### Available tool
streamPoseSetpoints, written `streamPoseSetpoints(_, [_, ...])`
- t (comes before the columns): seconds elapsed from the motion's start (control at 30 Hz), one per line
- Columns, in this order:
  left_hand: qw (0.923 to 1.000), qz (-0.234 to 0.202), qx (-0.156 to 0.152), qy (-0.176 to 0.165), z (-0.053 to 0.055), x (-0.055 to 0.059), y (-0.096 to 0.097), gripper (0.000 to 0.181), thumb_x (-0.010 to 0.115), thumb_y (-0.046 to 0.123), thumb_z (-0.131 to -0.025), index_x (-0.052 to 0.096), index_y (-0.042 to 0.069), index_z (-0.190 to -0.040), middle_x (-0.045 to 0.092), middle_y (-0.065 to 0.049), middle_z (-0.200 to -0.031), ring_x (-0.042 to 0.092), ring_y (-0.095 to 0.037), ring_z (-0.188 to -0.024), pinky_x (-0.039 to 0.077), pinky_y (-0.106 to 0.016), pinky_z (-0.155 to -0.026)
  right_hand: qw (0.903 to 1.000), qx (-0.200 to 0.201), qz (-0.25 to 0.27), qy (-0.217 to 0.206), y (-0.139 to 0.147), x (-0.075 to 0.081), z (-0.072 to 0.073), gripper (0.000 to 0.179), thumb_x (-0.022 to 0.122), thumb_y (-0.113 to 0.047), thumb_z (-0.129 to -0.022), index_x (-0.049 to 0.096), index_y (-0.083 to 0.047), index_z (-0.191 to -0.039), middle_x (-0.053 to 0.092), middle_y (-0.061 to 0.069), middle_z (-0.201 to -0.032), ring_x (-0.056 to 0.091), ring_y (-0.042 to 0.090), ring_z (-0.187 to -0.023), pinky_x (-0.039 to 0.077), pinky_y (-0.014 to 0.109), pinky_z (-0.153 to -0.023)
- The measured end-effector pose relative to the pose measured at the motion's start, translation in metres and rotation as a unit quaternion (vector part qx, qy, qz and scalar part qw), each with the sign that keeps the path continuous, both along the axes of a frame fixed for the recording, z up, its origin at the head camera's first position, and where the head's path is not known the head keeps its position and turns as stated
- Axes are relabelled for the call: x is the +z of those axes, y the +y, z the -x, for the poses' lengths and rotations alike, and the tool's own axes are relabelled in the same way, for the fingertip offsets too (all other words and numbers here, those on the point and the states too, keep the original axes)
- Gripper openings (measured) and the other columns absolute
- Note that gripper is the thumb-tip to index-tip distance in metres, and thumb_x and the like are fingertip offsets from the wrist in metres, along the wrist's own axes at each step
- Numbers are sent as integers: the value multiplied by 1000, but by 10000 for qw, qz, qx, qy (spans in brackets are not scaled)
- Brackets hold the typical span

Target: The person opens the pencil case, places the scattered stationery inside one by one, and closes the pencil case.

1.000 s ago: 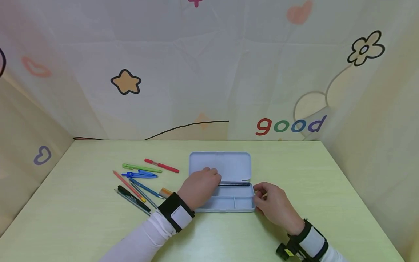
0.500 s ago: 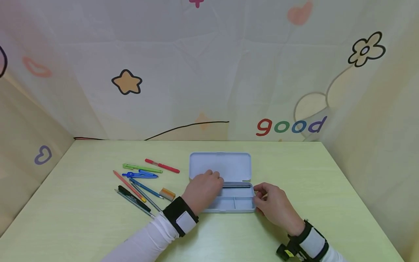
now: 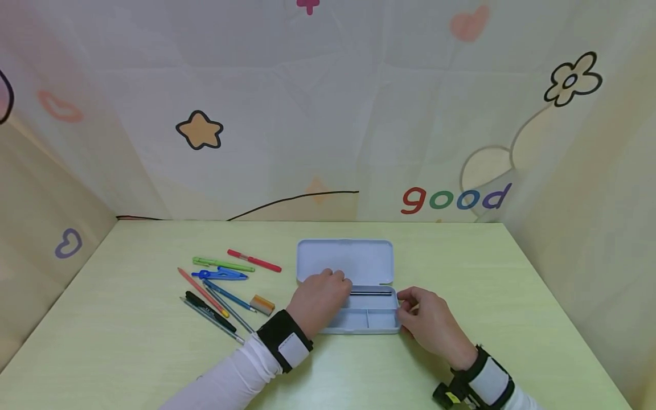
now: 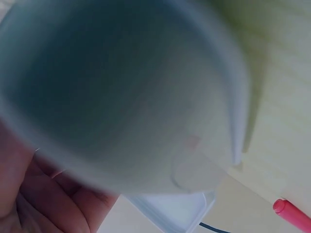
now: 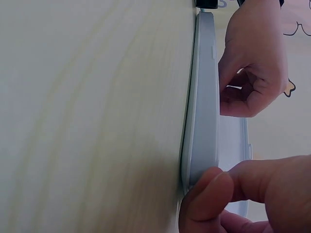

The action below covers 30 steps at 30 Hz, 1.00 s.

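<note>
A pale blue pencil case [image 3: 353, 250] lies on the table with its lid folded back. My left hand [image 3: 320, 299] reaches down into its left part with curled fingers. From beside the fingers a thin dark pencil [image 3: 371, 293] runs right along the back compartment; its left end is hidden. In the right wrist view, the left fingertips are hidden behind the case wall [image 5: 204, 97]. My right hand [image 3: 435, 324] pinches the right end of the case between thumb and fingers. The case looms large and blurred in the left wrist view.
Left of the case lie a red pen [image 3: 254, 260], a green pen [image 3: 223, 263], a blue compass [image 3: 220, 274], an orange-and-grey eraser [image 3: 262, 304], an orange pencil [image 3: 197, 287], a black pen [image 3: 210, 311] and several blue or grey pencils. A printed curtain hangs behind the table.
My left hand has shifted slightly right and toward me, and the dark pencil now sits a little farther from the hinge. More of the eraser shows. The right hand holds its place.
</note>
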<state>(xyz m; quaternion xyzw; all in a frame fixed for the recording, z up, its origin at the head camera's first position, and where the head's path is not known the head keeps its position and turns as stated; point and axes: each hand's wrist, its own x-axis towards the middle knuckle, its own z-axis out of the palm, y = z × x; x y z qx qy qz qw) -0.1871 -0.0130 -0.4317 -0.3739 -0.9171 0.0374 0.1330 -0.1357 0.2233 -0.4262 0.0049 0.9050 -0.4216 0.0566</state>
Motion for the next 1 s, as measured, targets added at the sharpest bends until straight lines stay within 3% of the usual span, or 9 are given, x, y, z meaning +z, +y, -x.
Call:
streamPoseSetpoints(0.33, [9999,-55,2,-110,-2,7,-6,19,88,15,-90,81,12,-107,72,-3,-91,63,-16,-76,57,-24,-70,10000,-19,8,34,0,-2,0,27,63,1,-96,67,6,-122,61,8,-88,59,18,-65,53,27,-54])
streamPoseSetpoints(0.53, [9996,-250,-49,-111,-5,17,-14,15,84,8,-92,78,11,-106,71,-3,-93,65,-17,-79,57,-25,-70,10000,29,-16,79,0,-3,1,28,65,0,-96,67,7,-123,62,6,-89,59,17,-64,52,27,-54])
streamPoseSetpoints(0.73, [9988,-401,-37,-274,-8,25,-22,22,86,10,-91,77,11,-112,73,-3,-101,66,-17,-85,59,-25,-77,10000,45,8,86,1,-4,1,28,65,0,-96,67,7,-123,62,6,-89,59,17,-63,53,28,-53])
streamPoseSetpoints(1.0, [9970,-729,78,-241,-13,42,-40,27,87,5,-88,75,10,-112,69,-3,-101,65,-19,-88,59,-26,-77,9999,37,85,69,1,-5,2,28,64,1,-96,66,7,-123,62,7,-89,60,18,-62,53,29,-53])
